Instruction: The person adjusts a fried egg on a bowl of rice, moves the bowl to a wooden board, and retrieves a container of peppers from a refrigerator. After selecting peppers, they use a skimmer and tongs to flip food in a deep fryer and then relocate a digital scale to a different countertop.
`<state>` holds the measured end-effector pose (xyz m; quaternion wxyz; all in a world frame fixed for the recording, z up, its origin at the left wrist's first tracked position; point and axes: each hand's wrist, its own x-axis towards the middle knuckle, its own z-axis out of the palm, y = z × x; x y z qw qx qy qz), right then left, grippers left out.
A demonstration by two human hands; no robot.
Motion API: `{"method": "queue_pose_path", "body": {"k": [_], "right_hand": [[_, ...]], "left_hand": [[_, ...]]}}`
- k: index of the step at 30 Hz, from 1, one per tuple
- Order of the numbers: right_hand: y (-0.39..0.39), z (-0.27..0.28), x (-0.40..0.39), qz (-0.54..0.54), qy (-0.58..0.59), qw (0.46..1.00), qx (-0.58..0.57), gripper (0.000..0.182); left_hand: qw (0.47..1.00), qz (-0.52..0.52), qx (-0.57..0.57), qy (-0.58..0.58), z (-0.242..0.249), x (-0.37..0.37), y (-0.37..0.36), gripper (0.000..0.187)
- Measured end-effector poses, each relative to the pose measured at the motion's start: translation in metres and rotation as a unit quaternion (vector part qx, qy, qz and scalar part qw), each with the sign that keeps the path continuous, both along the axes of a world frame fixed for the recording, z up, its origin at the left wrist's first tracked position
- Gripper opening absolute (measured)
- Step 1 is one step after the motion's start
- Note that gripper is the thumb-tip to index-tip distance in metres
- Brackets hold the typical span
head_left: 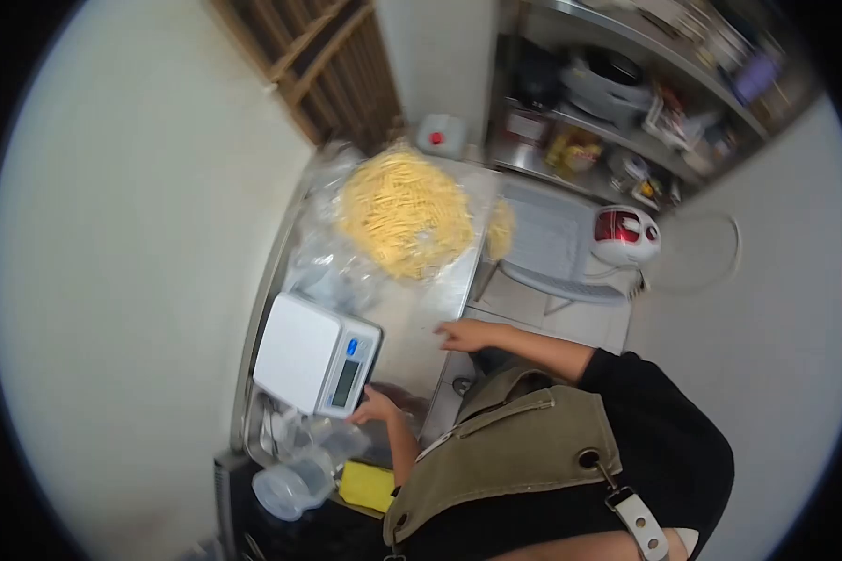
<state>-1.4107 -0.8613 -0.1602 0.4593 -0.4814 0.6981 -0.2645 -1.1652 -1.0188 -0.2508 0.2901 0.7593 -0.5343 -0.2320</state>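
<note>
A white kitchen scale (pixel 299 353) with a grey display rests at the near end of the metal counter (pixel 419 327). My left hand (pixel 374 406) is at its front corner, fingers and thumb spread around the edge; the fingertips are partly hidden. Over the counter's front edge hovers my right hand (pixel 460 335), holding nothing I can see, its fingers loosely apart. Farther along the counter lies a large heap of pale yellow cut strips (pixel 407 215) in a clear plastic bag (pixel 332 248).
Clear plastic containers (pixel 295 481) and a yellow block-like item (pixel 367 486) sit below the scale. A white jug with a red cap (pixel 442 136) stands behind the counter. To the right are a grey plastic crate (pixel 541 229), a red-and-white appliance (pixel 625 234) and metal shelving (pixel 617 145).
</note>
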Motion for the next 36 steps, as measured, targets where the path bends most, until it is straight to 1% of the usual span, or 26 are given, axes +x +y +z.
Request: {"method": "queue_pose_path", "body": {"k": [2, 4, 5, 6, 7, 8, 9, 10, 12, 15, 16, 19, 20, 21, 22, 23, 24, 25, 27, 28, 30, 31, 32, 33, 34, 36], "right_hand": [[0.087, 0.0, -0.006, -0.089, -0.144, 0.982, 0.079, 0.052], [0.165, 0.046, -0.018, -0.208, -0.236, 0.933, 0.173, 0.052], [0.202, 0.059, -0.028, -0.262, -0.271, 0.911, 0.164, 0.05], [0.231, 0.083, -0.042, -0.296, -0.293, 0.897, 0.15, 0.051], [0.255, 0.112, -0.061, -0.32, -0.264, 0.9, 0.131, 0.05], [0.282, 0.13, -0.081, -0.342, -0.244, 0.905, 0.072, 0.048], [0.302, 0.159, -0.106, -0.392, -0.226, 0.889, 0.07, 0.046], [0.325, 0.182, -0.127, -0.42, -0.157, 0.893, 0.027, 0.044], [0.356, 0.225, -0.177, -0.498, -0.065, 0.864, -0.001, 0.041], [0.417, 0.237, -0.281, -0.55, 0.082, 0.828, -0.073, 0.038], [0.436, 0.234, -0.321, -0.566, 0.104, 0.811, -0.108, 0.037], [0.468, 0.242, -0.443, -0.58, 0.186, 0.769, -0.196, 0.036], [0.47, 0.249, -0.484, -0.578, 0.208, 0.756, -0.226, 0.038], [0.472, 0.253, -0.529, -0.561, 0.275, 0.741, -0.247, 0.04], [0.471, 0.256, -0.573, -0.538, 0.339, 0.724, -0.268, 0.041], [0.466, 0.263, -0.611, -0.519, 0.355, 0.723, -0.288, 0.047], [0.461, 0.266, -0.645, -0.511, 0.434, 0.694, -0.262, 0.051], [0.452, 0.266, -0.677, -0.499, 0.509, 0.66, -0.236, 0.055], [0.453, 0.25, -0.748, -0.484, 0.552, 0.656, -0.176, 0.064], [0.457, 0.24, -0.78, -0.452, 0.571, 0.656, -0.199, 0.071], [0.453, 0.235, -0.83, -0.533, 0.555, 0.631, -0.097, 0.079], [0.444, 0.241, -0.835, -0.525, 0.55, 0.642, -0.1, 0.079], [0.44, 0.255, -0.836, -0.542, 0.524, 0.655, -0.057, 0.084], [0.435, 0.261, -0.838, -0.559, 0.498, 0.663, -0.013, 0.089], [0.431, 0.259, -0.848, -0.555, 0.496, 0.668, -0.014, 0.089], [0.44, 0.254, -0.877, -0.563, 0.476, 0.67, -0.084, 0.103]], "left_hand": [[0.986, 0.098, 0.015, 0.133, 0.021, -0.024, 0.011, 0.112], [0.99, 0.081, 0.036, 0.114, 0.027, -0.045, 0.013, 0.11], [0.99, 0.093, 0.047, 0.097, 0.031, -0.055, 0.014, 0.107], [0.984, 0.071, 0.077, 0.142, 0.036, -0.063, 0.018, 0.1], [0.985, 0.065, 0.077, 0.137, 0.045, -0.077, 0.026, 0.1], [0.983, 0.037, 0.089, 0.156, 0.056, -0.094, 0.035, 0.098], [0.979, 0.011, 0.101, 0.176, 0.062, -0.105, 0.041, 0.097], [0.988, -0.011, 0.089, 0.128, 0.038, -0.112, 0.039, 0.092], [0.989, -0.071, 0.052, 0.114, 0.034, -0.14, 0.06, 0.084], [0.977, -0.122, 0.027, 0.17, 0.05, -0.191, 0.107, 0.08], [0.975, -0.119, 0.008, 0.186, 0.041, -0.203, 0.118, 0.078], [0.989, -0.095, -0.058, 0.094, 0.011, -0.225, 0.16, 0.075], [0.996, -0.071, -0.053, 0.033, 0.01, -0.236, 0.182, 0.077], [0.996, -0.061, -0.051, 0.032, 0.01, -0.239, 0.199, 0.077], [0.988, -0.136, -0.041, 0.061, 0.01, -0.238, 0.219, 0.078], [0.974, -0.207, -0.03, 0.088, 0.014, -0.237, 0.24, 0.08], [0.965, -0.263, -0.015, 0.013, 0.027, -0.232, 0.254, 0.084], [0.948, -0.313, -0.051, -0.022, 0.024, -0.219, 0.263, 0.088], [0.948, -0.286, -0.039, -0.134, -0.014, -0.172, 0.271, 0.092], [0.969, -0.211, 0.01, -0.129, -0.028, -0.147, 0.277, 0.092], [0.987, -0.047, 0.121, -0.093, -0.024, -0.114, 0.296, 0.091], [0.989, 0.008, 0.115, -0.095, -0.033, -0.09, 0.305, 0.094], [0.985, 0.043, 0.122, -0.117, -0.032, -0.077, 0.32, 0.096], [0.979, 0.074, 0.129, -0.137, -0.032, -0.063, 0.332, 0.098], [0.978, 0.08, 0.13, -0.14, -0.041, -0.045, 0.345, 0.098], [0.966, 0.062, 0.171, -0.186, -0.056, -0.016, 0.365, 0.096]]}}
